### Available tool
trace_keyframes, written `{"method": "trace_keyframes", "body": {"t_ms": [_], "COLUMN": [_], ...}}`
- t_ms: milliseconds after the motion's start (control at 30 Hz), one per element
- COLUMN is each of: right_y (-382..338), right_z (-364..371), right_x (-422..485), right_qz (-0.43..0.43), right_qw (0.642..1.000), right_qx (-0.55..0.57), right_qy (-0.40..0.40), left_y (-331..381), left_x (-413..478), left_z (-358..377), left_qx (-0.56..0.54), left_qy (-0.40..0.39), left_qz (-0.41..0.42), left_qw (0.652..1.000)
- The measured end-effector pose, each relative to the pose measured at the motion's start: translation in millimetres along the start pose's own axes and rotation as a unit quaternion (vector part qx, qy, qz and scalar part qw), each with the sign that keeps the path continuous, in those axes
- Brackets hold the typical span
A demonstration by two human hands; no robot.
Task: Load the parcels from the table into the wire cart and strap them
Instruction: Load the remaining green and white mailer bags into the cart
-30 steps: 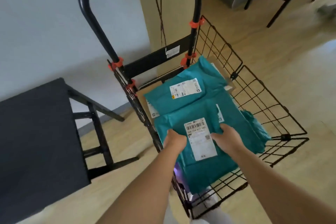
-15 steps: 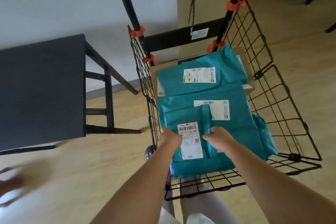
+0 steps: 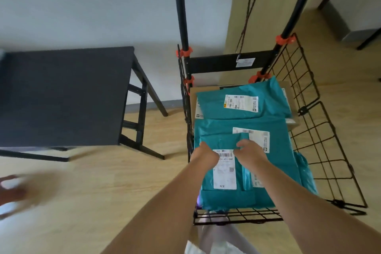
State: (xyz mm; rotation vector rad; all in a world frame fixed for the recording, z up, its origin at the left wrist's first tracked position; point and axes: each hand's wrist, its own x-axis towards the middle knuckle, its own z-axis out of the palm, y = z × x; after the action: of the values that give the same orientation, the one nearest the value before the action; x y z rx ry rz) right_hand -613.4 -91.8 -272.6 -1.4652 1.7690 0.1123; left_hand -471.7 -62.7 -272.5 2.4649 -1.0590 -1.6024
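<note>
A small teal parcel (image 3: 224, 173) with a white label lies on top of the load in the wire cart (image 3: 237, 212), close to the cart's near rim and left wall. Its long axis runs away from the person, from the near rim toward the handle (image 3: 181, 6), in line with both forearms.

Both hands rest on its far end. The left hand (image 3: 204, 155) sits on the far left corner, its fingers hidden behind its back, so I cannot tell whether it grips. The right hand (image 3: 252, 150) has its fingers bent down over the far edge, holding the parcel.

Under it are 2 larger teal parcels (image 3: 216, 128), and a cardboard box (image 3: 192, 97) shows at the handle end. The load sits tight against the left wall, and the right wall leans outward, leaving open room there.

A thin cord (image 3: 248, 6) hangs from the handle, beyond the load's far edge. Strapping looks like the step to come, and the right hand is nearer the cord.

A dark table (image 3: 61, 97) stands left of the cart, well apart from both hands. A blurred shape (image 3: 12, 192) shows at the lower left.
</note>
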Motion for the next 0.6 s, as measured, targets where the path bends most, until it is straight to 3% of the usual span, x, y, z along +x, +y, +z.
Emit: {"method": "trace_keyframes", "body": {"t_ms": [167,333,600], "right_y": [-43,-83,-145], "right_z": [-5,2,42], "right_x": [-20,-41,-65], "right_qz": [-0.026,-0.059,-0.132], "right_qw": [0.998,0.994,0.988], "right_qx": [-0.058,-0.071,-0.071], "right_qy": [0.029,0.060,0.046], "left_y": [2,-17,-88], "left_x": [-16,-33,-48], "left_z": [-24,-64,-123], "left_qx": [0.013,-0.039,-0.069], "left_qy": [0.028,0.045,0.100], "left_qz": [0.075,0.119,0.108], "left_qw": [0.997,0.991,0.987]}}
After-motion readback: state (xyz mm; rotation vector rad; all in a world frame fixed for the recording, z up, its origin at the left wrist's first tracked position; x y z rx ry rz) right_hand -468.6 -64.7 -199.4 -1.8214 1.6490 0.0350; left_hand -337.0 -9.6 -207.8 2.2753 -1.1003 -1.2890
